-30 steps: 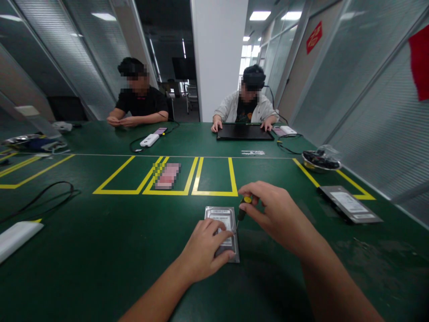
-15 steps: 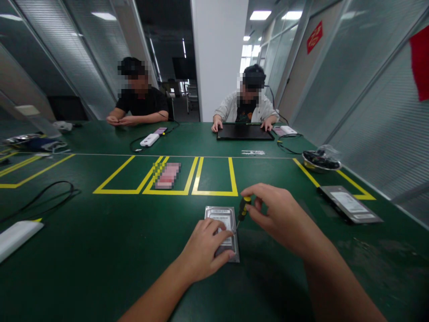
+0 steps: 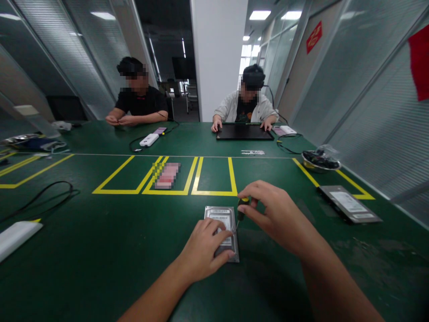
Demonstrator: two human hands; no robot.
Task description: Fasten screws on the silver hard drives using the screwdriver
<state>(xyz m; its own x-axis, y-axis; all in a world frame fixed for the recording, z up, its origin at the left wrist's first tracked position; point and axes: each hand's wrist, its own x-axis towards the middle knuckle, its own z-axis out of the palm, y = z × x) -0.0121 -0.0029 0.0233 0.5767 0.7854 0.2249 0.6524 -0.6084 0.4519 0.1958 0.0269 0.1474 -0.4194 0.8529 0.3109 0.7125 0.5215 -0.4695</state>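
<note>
A silver hard drive (image 3: 219, 212) with a white label lies flat on the green table in front of me. My left hand (image 3: 206, 246) is laid over it from the left edge, fingers curled across the label and thumb near the right edge, holding it down. My right hand (image 3: 268, 208) pinches a black and yellow screwdriver (image 3: 241, 211) by its handle. The tool leans slightly, its thin shaft pointing down to the drive's right side, close to my left index fingertip. Whether the tip sits in a screw is too small to make out.
A second hard drive (image 3: 350, 203) lies at the right, near a metal bowl (image 3: 321, 167) of dark parts. Yellow tape (image 3: 214, 193) marks sections beyond my hands. A white device (image 3: 18, 239) and black cable (image 3: 43, 205) are left. Across the table, one person handles a black panel (image 3: 244, 132).
My right hand has shifted slightly on the screwdriver's handle, with the fingers turned and the handle a little more covered. My left hand and the hard drive stay in place.
</note>
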